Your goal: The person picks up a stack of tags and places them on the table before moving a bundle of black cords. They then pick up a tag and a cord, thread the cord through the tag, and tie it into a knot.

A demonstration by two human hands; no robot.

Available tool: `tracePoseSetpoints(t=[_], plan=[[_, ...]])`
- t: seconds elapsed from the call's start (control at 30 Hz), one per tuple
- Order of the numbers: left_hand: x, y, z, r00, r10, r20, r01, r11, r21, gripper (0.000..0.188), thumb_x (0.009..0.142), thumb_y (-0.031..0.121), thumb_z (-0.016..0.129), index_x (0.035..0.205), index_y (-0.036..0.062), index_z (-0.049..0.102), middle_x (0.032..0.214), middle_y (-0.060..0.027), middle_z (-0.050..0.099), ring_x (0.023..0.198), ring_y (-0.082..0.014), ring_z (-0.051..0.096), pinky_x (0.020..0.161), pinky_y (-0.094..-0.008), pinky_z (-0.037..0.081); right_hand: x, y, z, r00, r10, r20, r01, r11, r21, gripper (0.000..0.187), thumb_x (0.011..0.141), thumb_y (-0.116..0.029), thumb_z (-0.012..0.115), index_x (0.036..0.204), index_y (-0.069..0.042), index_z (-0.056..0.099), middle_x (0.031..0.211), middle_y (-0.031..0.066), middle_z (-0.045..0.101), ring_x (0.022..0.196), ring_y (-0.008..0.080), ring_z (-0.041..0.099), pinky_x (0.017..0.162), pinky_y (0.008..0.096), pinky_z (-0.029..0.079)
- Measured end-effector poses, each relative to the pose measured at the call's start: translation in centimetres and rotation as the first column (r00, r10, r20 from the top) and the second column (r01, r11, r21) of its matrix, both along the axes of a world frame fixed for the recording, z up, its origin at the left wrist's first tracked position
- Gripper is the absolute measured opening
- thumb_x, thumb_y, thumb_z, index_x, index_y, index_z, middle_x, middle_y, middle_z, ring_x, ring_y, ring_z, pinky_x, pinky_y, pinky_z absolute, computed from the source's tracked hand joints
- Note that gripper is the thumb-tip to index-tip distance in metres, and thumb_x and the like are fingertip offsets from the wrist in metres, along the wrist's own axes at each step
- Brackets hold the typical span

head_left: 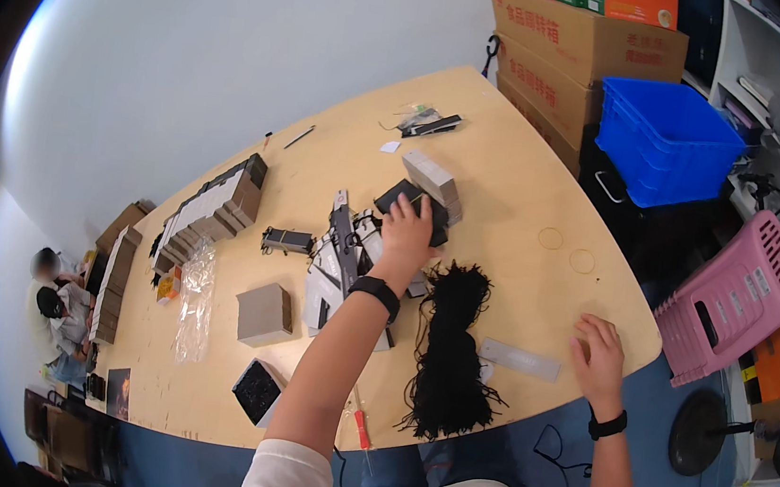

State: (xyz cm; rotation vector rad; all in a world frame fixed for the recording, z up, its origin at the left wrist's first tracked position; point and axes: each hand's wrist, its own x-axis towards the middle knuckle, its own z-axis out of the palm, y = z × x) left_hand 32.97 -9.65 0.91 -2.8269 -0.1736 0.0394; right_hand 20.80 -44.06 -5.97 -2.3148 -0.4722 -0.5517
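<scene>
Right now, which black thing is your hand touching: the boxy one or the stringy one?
The boxy black item, under the left hand, beside a grey block; the black cord bundle lies untouched.

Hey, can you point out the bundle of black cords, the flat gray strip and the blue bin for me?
Bundle of black cords [450, 345]: head view, on its middle.
Flat gray strip [522, 361]: head view, on its upper face.
Blue bin [673, 169]: head view, on its outer wall.

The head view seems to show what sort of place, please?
Probably a workshop or packing room: the table bears a bundle of black cords and grey boxes, with cartons stacked nearby.
</scene>
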Motion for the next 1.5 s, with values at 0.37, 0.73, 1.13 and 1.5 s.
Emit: tracePoseSetpoints(t=[0.37,0.73,1.13,1.5], plan=[[0.1,2.9,0.2,0.981,-0.171,0.097,0.175,0.984,-0.031,0.068,0.084,0.020,0.070,0.140,-0.0024,0.040,0.136,-0.0247,0.051,0.119,-0.0355,0.056,0.090,-0.0404,0.054,-0.1,0.2,0.5,1.000,-0.005,0.006,0.005,0.997,0.082,0.016,0.082,-0.004,0.066,0.097,0.001,0.064,0.108,0.0139,0.066,0.099,0.0329,0.060,0.087,0.0396,0.049],[-6.1,7.5,9.2,0.806,0.188,0.562,0.320,0.660,-0.679,0.032,0.092,0.015,0.064,0.117,-0.0051,0.060,0.099,-0.0166,0.069,0.084,-0.0232,0.068,0.075,-0.0357,0.056,0.0,-0.1,-0.5,0.999,0.037,0.008,-0.037,0.997,0.074,0.019,0.083,-0.001,0.064,0.101,0.001,0.063,0.110,0.0137,0.065,0.102,0.0308,0.061,0.088,0.0371,0.049],[-32.0,0.8,7.0,0.992,0.046,-0.114,-0.063,-0.604,-0.794,0.042,0.096,0.007,0.058,0.137,-0.0015,0.049,0.128,-0.0098,0.060,0.115,-0.0189,0.060,0.100,-0.0341,0.049,-10.3,9.3,11.5,0.484,0.843,-0.236,-0.139,0.340,0.930,0.056,0.085,-0.011,0.074,0.135,-0.004,0.049,0.126,0.0083,0.057,0.109,0.0150,0.057,0.090,0.0276,0.047],[-37.0,-0.3,-2.6,0.746,-0.665,-0.037,-0.652,-0.717,-0.247,0.107,0.078,0.060,0.073,0.150,-0.0003,0.023,0.143,-0.0201,0.044,0.131,-0.0294,0.047,0.109,-0.0428,0.037,-9.4,14.4,11.8,-0.014,0.798,-0.603,-0.797,0.355,0.488,0.051,0.080,-0.025,0.080,0.120,-0.005,0.055,0.103,0.0099,0.063,0.088,0.0185,0.064,0.075,0.0274,0.048]])
